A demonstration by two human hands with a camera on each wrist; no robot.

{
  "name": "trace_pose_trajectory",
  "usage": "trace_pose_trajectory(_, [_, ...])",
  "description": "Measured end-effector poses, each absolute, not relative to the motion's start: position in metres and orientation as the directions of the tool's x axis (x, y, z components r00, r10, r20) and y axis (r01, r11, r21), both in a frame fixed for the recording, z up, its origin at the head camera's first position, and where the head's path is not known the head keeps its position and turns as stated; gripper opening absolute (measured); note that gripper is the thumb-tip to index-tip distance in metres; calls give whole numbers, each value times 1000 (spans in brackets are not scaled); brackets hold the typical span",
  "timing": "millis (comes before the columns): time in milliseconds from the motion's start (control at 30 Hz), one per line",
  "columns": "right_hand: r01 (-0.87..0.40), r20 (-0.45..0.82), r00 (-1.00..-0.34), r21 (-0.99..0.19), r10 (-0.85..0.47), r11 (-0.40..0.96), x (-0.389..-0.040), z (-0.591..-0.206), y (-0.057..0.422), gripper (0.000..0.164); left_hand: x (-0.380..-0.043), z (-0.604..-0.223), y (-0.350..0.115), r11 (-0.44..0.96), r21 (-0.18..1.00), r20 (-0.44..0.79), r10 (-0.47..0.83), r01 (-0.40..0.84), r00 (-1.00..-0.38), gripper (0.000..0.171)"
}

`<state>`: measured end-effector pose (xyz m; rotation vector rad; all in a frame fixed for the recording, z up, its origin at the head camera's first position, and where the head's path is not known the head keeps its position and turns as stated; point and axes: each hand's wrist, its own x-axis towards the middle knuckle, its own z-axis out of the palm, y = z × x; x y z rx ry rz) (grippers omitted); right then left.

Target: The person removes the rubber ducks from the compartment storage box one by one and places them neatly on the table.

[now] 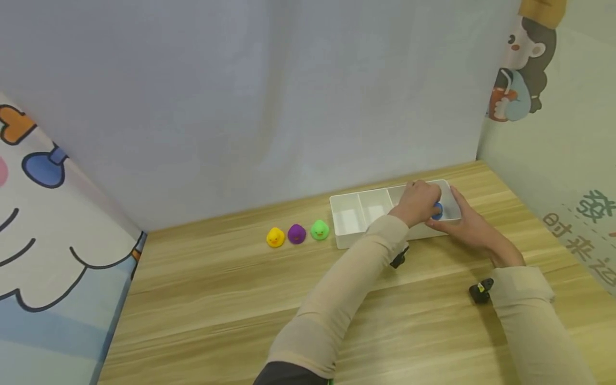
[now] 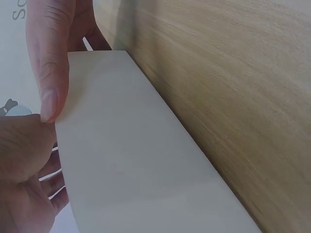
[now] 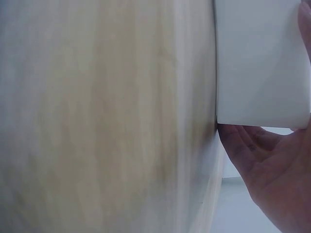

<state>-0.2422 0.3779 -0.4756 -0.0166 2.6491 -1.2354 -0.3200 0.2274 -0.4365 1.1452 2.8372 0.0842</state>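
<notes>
My left hand reaches down into the right part of a white divided box, fingers curled at a blue rubber duck that is mostly hidden by the hand. In the left wrist view, this hand's fingers go behind the wall of the box. With the right hand I grip the box's right end, thumb along the front wall and fingers around the end wall. The right wrist view shows the right palm and fingers against that end.
Left of the box, a yellow duck, a purple duck and a green duck stand in a row on the wooden table. A grey backdrop rises behind the table, with a printed wall on the right.
</notes>
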Motion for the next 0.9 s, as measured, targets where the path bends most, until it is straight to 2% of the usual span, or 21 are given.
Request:
trace_pose_trajectory(267, [104,-216,-971,-765,-101,635,-241,-475,377,117,-321,-441,218,655,145,2,749,741,-663,20])
trace_pose_trajectory(733, [73,-190,-975,-770,-119,634,-244,-480,376,114,-320,-438,201,601,113,78,789,791,-610,38])
trace_pose_trajectory(900, [43,-161,-979,-770,-128,637,-244,-480,377,110,-319,-435,196,577,110,112,802,809,-587,39])
